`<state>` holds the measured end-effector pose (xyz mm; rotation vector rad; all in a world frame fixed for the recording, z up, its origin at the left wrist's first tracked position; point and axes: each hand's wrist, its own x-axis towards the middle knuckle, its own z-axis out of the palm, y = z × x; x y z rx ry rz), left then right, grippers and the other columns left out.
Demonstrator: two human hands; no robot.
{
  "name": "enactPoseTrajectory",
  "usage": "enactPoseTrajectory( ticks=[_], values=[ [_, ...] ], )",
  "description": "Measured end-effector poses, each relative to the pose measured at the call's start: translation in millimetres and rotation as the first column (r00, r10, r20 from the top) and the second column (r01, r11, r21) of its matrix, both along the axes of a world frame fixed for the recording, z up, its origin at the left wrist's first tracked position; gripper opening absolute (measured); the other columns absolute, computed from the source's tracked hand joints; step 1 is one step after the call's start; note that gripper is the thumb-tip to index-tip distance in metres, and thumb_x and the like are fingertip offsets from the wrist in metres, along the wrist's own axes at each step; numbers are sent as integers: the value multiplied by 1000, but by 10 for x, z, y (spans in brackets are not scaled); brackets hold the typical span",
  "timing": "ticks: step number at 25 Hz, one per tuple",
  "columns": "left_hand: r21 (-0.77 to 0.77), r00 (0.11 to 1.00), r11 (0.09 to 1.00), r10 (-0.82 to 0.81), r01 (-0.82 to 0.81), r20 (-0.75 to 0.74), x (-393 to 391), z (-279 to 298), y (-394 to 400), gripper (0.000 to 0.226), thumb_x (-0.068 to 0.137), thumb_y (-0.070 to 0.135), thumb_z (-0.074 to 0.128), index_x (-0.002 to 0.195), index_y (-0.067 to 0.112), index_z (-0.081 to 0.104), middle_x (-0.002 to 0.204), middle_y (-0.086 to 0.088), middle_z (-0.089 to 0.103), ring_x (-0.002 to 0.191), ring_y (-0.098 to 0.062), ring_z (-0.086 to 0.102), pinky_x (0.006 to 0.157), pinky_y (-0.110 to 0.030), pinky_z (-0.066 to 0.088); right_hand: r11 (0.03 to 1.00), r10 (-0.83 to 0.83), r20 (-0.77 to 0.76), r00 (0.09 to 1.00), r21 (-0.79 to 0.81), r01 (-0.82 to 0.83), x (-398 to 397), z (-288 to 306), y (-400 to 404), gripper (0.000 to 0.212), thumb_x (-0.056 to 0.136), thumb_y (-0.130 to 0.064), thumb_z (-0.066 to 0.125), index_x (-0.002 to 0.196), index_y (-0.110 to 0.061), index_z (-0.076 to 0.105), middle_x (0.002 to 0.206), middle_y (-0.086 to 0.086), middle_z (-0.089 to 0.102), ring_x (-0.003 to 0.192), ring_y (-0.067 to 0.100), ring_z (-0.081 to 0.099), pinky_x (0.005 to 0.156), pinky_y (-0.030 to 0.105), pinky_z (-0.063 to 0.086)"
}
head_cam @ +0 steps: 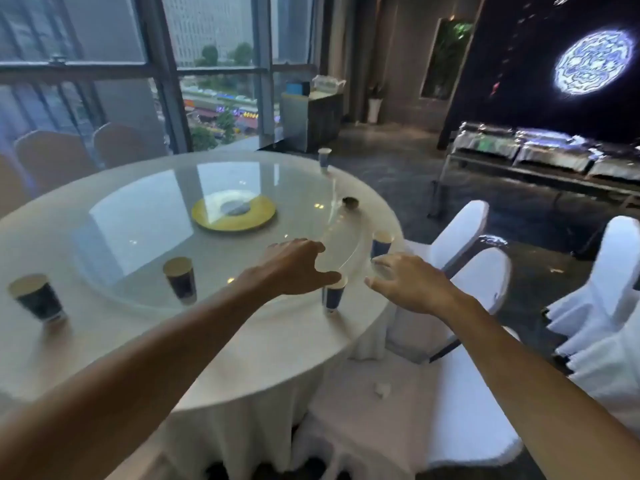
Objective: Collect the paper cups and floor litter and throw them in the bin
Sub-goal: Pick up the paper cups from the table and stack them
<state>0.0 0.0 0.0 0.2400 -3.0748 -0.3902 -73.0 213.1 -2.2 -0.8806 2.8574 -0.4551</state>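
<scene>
Five paper cups stand on the round table, which is covered by a white cloth and carries a glass turntable. Going from the left, the first cup stands near the table's left edge, and the second cup stands at the turntable's near rim. A yellow plate lies at the middle of the glass. The left hand reaches over the table with fingers spread and loose, holding nothing; its thumb tip is right at the rim of the third cup, though contact cannot be told through the blur. The right hand hovers just beside that cup, fingers also apart and empty, with the fourth cup just beyond its fingertips near the table's right edge. A small dark bowl sits on the glass farther back, and the fifth cup stands at the far edge. A crumpled white scrap lies on the seat of a white-covered chair below the table edge.
</scene>
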Motion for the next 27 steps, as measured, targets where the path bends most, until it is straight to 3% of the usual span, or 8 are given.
enactPoseTrajectory(
  ticks=[5,13,22,27],
  values=[
    [39,980,994,98,-107,173,398,-600,-317,73,93,65,63,153,26,51,155,-4,56,140,-28,53,104,-38,45,998,49,139,989,40,-55,146,-648,-438,55,94,-53,58,142,-27,56,146,1,59,129,26,57,101,43,48],
    [173,914,937,233,-302,333,1156,-1548,-1328,73,92,61,64,154,25,50,158,-2,51,144,-25,49,114,-36,43,981,127,332,935,95,-168,668,-1544,-1618,67,93,-51,60,150,-18,47,155,3,49,141,21,47,113,39,41],
    [201,836,874,323,-443,443,2119,-2215,-2809,72,95,60,61,154,21,48,157,-2,53,144,-23,50,112,-41,43,917,254,447,858,170,-361,1391,-2060,-3259,70,92,-48,65,152,-18,45,156,2,47,144,19,43,117,37,36],
    [251,777,782,414,-570,475,2630,-2413,-3521,73,97,57,60,157,19,45,160,-2,50,145,-23,48,110,-40,44,860,342,482,807,186,-476,1682,-2201,-4167,68,93,-51,62,151,-20,45,156,0,47,144,19,41,116,36,34]
  ],
)
